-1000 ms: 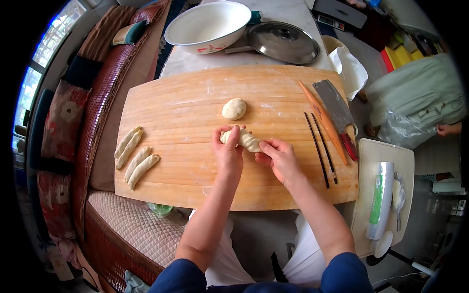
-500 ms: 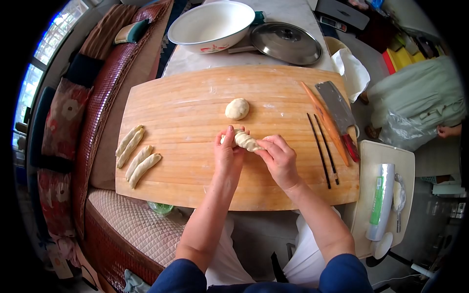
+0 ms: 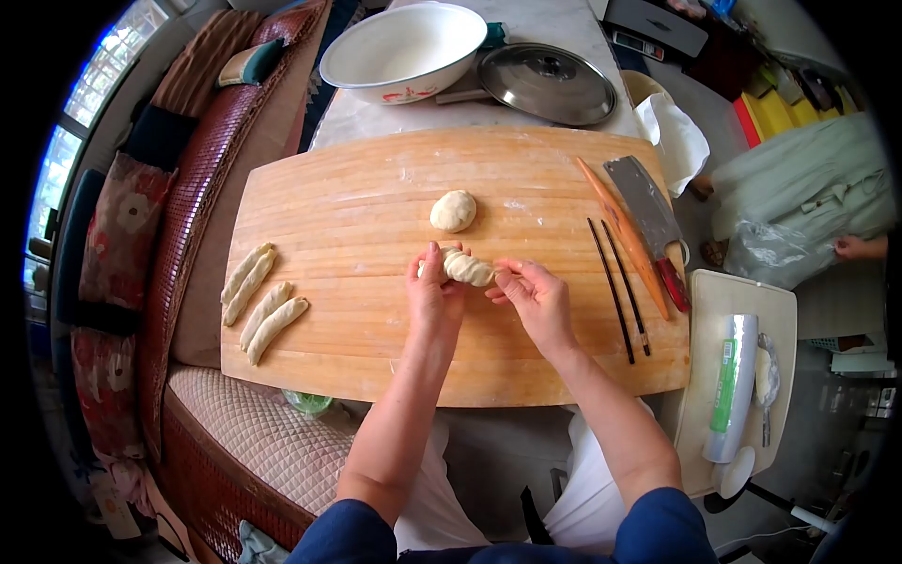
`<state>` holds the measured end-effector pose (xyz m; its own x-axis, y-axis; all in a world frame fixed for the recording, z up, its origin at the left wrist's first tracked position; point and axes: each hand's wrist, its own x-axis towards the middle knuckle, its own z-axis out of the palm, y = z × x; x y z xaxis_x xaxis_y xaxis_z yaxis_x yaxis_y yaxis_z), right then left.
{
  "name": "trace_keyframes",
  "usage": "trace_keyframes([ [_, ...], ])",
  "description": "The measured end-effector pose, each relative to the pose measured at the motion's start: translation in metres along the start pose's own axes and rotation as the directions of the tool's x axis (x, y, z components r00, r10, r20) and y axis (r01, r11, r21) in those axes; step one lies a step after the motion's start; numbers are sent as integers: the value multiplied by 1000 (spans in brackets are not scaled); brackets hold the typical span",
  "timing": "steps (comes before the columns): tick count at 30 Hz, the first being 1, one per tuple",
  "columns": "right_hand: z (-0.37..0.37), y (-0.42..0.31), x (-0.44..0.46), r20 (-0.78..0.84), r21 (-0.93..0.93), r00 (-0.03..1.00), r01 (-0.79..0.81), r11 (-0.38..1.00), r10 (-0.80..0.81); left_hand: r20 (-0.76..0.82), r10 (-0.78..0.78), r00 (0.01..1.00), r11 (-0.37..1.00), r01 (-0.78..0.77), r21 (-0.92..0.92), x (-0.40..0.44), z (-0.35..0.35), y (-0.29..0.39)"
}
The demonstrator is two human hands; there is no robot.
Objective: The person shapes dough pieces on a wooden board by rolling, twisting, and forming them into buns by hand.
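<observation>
A twisted piece of dough (image 3: 468,269) is held above the wooden board (image 3: 329,207). My left hand (image 3: 434,289) is closed round its left part, thumb on top. At its right end, the fingers of my right hand (image 3: 534,296) pinch the dough's tip. Just beyond my hands lies a round ball of dough (image 3: 454,211). Several rolled dough strips (image 3: 273,321) rest side by side in pairs at the board's left edge.
On the board's right lie two dark chopsticks (image 3: 613,291), a tapered rolling pin (image 3: 622,235) and a cleaver (image 3: 648,202). Behind stand a white basin (image 3: 404,52) and a metal lid (image 3: 547,85). A film roll (image 3: 733,385) is on a side stool. Another person's hand (image 3: 860,247) shows at right.
The twisted dough looks shorter and plumper, and its right end has drawn in toward the left. My right fingers have shifted their pinch at that end. My left hand keeps its hold.
</observation>
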<state>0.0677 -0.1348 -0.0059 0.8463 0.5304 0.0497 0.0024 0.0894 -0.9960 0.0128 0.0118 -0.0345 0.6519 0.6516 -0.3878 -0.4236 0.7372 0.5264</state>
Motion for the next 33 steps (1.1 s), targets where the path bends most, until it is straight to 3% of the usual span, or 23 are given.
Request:
trace_keyframes([
  [2, -1, -8, -3, 2, -248, 997, 80, 965, -82, -3, -18, 1000, 1000, 18, -8, 2, -2, 0],
  [5, -1, -17, 0, 195, -526, 871, 480, 702, -450, 8, -55, 998, 997, 55, 47, -7, 4, 0],
  [7, 3, -21, -3, 210, -514, 888, 456, 727, -408, 78, -94, 992, 987, 83, 137, -13, 2, -4],
  [11, -1, -5, 1, 160, -439, 888, 455, 775, -431, 80, -158, 984, 987, 160, -16, -21, 1, -14],
  [14, -5, -13, 4, 46, -266, 955, 295, 918, -293, 40, -19, 999, 985, 11, 173, -31, 20, -3],
  [17, -4, -17, 3, 41, -147, 989, 147, 978, -142, 44, 24, 999, 983, -32, 183, -28, 23, -2],
  [26, -2, -9, 2, 36, -53, 988, 155, 986, -153, 26, -248, 968, 966, 246, 74, -26, 25, 3],
  [29, -5, -10, 0, 48, 0, 999, 19, 1000, -19, 182, -237, 954, 968, 217, 125, -14, 10, 0],
  [32, -13, -4, 2, 22, -69, 983, -181, 981, 183, 188, -234, 954, 950, 184, 252, -26, 28, 3],
  [33, -13, 4, 4, -10, -55, 990, -141, 988, 140, 215, -203, 955, 950, 139, 281, -28, 28, 1],
])
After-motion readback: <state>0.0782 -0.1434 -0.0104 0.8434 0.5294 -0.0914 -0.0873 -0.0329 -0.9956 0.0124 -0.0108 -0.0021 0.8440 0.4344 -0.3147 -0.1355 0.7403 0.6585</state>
